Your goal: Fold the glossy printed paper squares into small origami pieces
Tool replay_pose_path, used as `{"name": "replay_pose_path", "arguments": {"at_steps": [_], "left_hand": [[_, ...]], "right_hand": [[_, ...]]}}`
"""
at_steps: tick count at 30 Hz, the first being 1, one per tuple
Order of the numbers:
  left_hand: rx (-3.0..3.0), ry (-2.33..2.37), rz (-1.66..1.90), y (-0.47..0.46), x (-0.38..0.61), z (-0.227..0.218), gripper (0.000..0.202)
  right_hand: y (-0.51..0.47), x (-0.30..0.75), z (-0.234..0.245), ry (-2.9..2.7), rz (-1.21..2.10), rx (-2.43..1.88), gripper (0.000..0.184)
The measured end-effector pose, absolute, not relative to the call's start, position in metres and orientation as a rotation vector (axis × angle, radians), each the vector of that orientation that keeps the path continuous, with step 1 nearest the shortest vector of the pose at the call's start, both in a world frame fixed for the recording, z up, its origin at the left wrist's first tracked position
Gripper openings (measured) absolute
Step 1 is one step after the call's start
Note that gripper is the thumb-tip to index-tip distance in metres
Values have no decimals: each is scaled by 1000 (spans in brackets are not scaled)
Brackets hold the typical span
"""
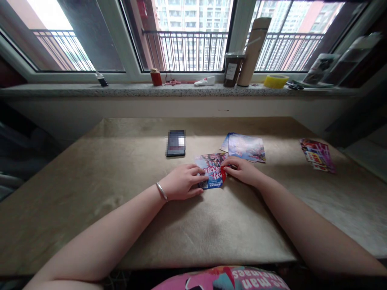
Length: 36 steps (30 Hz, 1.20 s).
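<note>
A small colourful printed leaflet (211, 171) lies on the tan table (121, 169) in front of me. My left hand (183, 182), with a silver bangle on its wrist, rests on the leaflet's left side with fingers curled and pressing down. My right hand (242, 170) pinches the leaflet's right edge, where a red part shows between the fingertips. Both hands hold the same leaflet flat against the tabletop.
A dark phone (175, 143) lies beyond the hands. Two more leaflets (246, 148) sit behind my right hand, another leaflet (317, 155) at the far right. The windowsill holds a red lighter (156, 77), a jar (232, 69), a flask (254, 50) and yellow tape (275, 81).
</note>
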<state>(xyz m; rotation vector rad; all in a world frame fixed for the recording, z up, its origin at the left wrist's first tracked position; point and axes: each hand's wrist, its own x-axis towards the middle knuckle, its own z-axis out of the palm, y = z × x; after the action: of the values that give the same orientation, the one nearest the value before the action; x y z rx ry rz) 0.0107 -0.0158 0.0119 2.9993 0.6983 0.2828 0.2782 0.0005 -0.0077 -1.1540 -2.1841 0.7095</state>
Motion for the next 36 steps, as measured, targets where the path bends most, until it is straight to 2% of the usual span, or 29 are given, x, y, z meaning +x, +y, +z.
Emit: {"name": "replay_pose_path", "arguments": {"at_steps": [5,12,17,23,33,36], "left_hand": [[2929,508,346,-20,15,13,36],[2910,458,463,-14,13,8,29],[2923,524,427,-13,13,7,29],[2923,677,386,-15,18,5,42],[2970,766,302,-19,24,-1,43],[2962,752,316,-19,23,1,44]], "right_hand": [[-1,266,-11,-2093,679,-1219,14],[-3,251,-18,-1942,249,-1376,12],[-3,249,-15,-2062,129,-1308,14],[0,243,-20,-2199,182,-1260,11],[-3,245,-15,-2108,403,-1257,23],[-7,252,-7,-2136,422,-1178,20]]}}
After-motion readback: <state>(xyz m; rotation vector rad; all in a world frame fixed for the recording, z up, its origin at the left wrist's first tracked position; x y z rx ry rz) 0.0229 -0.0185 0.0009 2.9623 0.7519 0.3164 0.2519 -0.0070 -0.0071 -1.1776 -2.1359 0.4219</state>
